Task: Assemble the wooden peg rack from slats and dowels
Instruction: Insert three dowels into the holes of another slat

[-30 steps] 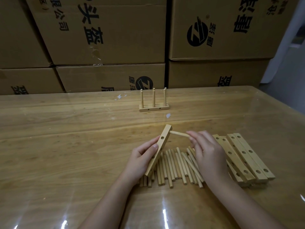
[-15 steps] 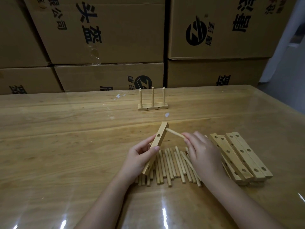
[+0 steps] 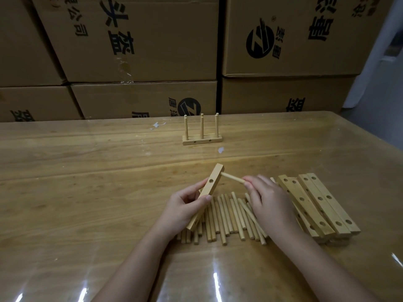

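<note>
The slat (image 3: 209,188) was off the counter (image 3: 87,182), raised above the near middle of it and tilted up and away from the person, its lower end over the loose dowels (image 3: 226,214). The left hand (image 3: 185,208) gripped it around the lower half, thumb on one side and fingers on the other, which left the upper holes bare and turned towards the other hand. The right hand (image 3: 268,199) pinched a dowel (image 3: 232,178) at its near end between thumb and fingertips, with the far end meeting the slat close to its top. This looked like the seating of a first peg, though whether the tip had gone into the hole could not be told. The loose dowels lay side by side just under both hands, and a stack of slats (image 3: 316,201) sat right beside them on the right, probably so each next piece needed only a short reach. A finished rack (image 3: 202,136) with three upright pegs stood well apart at the back, in front of the cardboard boxes (image 3: 130,40).
</note>
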